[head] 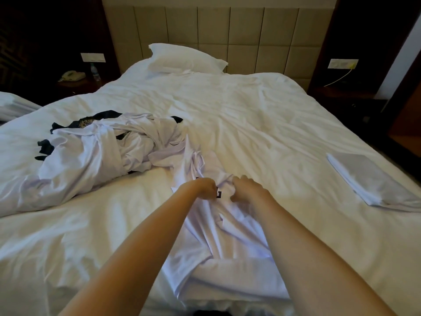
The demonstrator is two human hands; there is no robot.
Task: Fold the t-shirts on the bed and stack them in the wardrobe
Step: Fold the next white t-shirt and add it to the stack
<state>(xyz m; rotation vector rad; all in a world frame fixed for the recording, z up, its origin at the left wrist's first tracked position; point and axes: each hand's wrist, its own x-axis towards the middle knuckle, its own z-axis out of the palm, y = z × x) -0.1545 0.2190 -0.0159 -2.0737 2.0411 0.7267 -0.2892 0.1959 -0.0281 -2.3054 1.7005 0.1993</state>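
A crumpled white t-shirt (211,226) with a black print lies on the white bed (262,115) in front of me. My left hand (206,187) and my right hand (247,189) both grip bunched fabric near its top, close together. To the left, a heap of unfolded white t-shirts (100,149) with dark trim is piled on the bed. One folded white t-shirt (369,179) lies flat near the bed's right edge.
A white pillow (185,58) rests against the padded headboard (227,30). A dark nightstand on the left holds a telephone (71,76) and a bottle (95,71). Dark floor runs along the right side of the bed.
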